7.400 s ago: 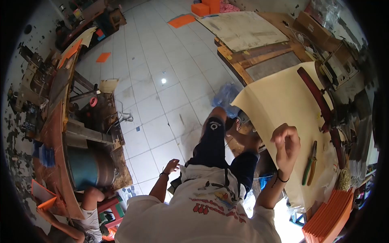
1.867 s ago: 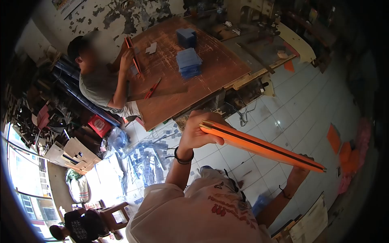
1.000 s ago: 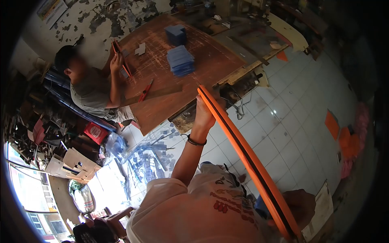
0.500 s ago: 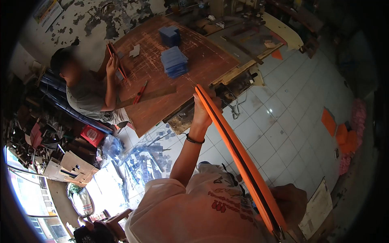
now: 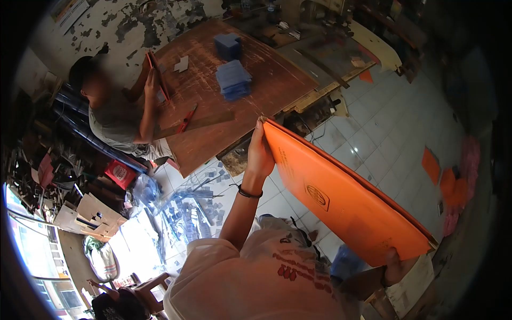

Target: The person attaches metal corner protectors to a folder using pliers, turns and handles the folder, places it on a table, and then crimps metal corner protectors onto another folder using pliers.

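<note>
An orange folder (image 5: pixel 330 194) with a dark printed emblem and small dark lettering is held up in front of my body, its broad face showing. My left hand (image 5: pixel 260 152) grips its upper left end, the fingers partly hidden behind it. At the lower right end my right hand (image 5: pixel 394 266) pinches the edge, with the thumb on the face. Beyond my left hand is a reddish-brown worktable (image 5: pixel 266 69).
On the worktable lie two stacks of blue sheets (image 5: pixel 233 80) and a red-handled tool (image 5: pixel 188 118). A co-worker (image 5: pixel 114 114) sits at its left side, holding an orange piece. Blue scraps (image 5: pixel 194 210) litter the floor. Another person (image 5: pixel 120 304) is at the lower left.
The orange folder has turned from edge-on to show its printed face, and its lower end has swung right and up with my right hand. Earlier, at the first frame, both my hands were empty.
</note>
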Demonstrator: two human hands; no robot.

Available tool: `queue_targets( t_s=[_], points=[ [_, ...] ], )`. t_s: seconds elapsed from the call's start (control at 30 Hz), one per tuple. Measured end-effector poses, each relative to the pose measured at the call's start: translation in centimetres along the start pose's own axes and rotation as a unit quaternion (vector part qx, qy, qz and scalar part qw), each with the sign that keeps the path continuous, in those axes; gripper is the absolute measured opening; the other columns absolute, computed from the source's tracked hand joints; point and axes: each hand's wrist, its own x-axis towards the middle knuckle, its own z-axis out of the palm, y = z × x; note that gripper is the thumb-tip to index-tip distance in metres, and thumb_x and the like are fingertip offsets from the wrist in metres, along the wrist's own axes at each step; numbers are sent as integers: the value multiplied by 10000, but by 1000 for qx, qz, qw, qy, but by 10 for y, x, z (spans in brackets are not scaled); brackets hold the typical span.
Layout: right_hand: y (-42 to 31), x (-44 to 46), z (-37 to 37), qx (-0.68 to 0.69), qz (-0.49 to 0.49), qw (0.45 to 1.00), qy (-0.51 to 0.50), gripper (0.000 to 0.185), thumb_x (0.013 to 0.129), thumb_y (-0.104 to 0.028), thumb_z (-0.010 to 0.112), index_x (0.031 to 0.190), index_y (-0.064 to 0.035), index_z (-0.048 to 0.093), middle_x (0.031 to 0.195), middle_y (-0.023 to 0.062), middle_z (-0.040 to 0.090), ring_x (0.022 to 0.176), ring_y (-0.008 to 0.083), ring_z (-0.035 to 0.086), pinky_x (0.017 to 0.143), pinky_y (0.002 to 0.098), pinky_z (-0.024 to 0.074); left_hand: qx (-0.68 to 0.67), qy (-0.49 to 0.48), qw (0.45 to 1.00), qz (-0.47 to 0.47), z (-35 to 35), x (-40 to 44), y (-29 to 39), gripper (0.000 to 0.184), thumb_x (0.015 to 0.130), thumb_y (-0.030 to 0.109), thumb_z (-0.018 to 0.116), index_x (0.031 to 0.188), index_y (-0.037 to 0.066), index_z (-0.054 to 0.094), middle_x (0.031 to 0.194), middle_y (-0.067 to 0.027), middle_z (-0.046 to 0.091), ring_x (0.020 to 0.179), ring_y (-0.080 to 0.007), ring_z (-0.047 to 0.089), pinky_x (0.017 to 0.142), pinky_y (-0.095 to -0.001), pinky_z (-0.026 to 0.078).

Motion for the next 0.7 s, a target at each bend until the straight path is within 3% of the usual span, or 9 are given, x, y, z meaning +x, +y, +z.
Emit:
queue_targets(
  t_s=[0.17,0.33,0.4,0.5,0.6,0.7],
  points=[
    [26,-18,-4,42,9,997,65,610,840,-318,690,1257,70,472,1202,152,534,1086,250,529,929,396,413,22,-51,998,44,-12,-12,13,302,992,351,463,1090,72,524,957,-46,564,894,-153,571,804,-306,483],
    [13,-4,15,77,11,992,95,630,802,-405,724,1150,84,532,983,122,572,895,214,567,763,326,450,81,-46,993,71,-12,-25,31,279,961,359,507,1023,87,520,897,-36,535,825,-145,550,753,-295,480],
    [13,-6,15,94,19,992,77,629,799,-402,726,1152,81,533,984,122,573,905,214,573,771,325,454,99,-30,991,87,-6,-31,38,272,935,355,527,975,87,506,859,-20,498,781,-126,524,714,-272,466],
    [19,-11,25,80,20,989,123,634,797,-411,727,1151,79,534,990,123,576,895,208,574,755,324,456,96,-38,987,125,-19,-31,40,258,938,292,517,978,37,529,873,-54,556,783,-137,583,719,-273,487],
    [16,-8,22,82,37,994,67,632,796,-409,730,1159,71,537,1040,138,584,924,218,583,774,330,467,128,-1,984,123,-15,-36,45,263,934,344,509,938,81,490,866,-19,492,773,-117,510,706,-269,461],
    [17,-14,25,80,29,993,83,635,797,-399,731,1182,63,529,1102,152,583,961,227,588,807,334,471,128,1,983,132,-16,-37,46,258,934,337,505,927,80,487,869,-19,490,773,-116,508,698,-265,451]
  ],
)
